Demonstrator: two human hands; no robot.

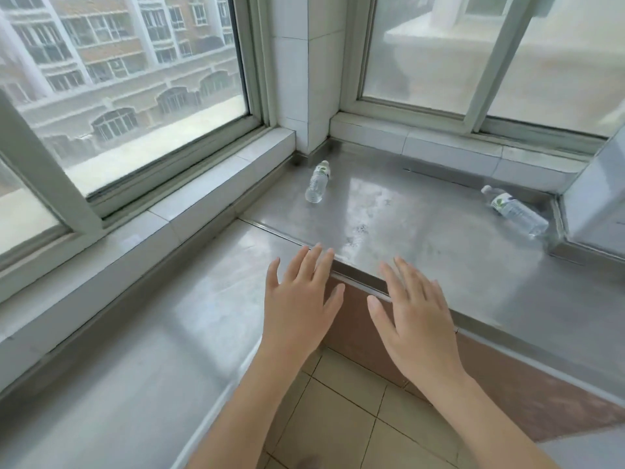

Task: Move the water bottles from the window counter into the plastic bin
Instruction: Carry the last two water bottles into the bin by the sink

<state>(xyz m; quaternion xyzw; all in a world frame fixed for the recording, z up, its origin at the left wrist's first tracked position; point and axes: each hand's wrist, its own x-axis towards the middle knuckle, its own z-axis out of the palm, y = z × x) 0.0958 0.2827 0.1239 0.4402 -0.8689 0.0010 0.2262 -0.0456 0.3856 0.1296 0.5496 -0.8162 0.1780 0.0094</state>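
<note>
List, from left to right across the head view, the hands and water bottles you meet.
Left hand → bottle lying near the corner pillar → right hand → bottle lying by the right wall.

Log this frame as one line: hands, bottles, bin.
left hand: open, empty | right hand: open, empty | left bottle: lying on counter | right bottle: lying on counter | bin: not in view
</note>
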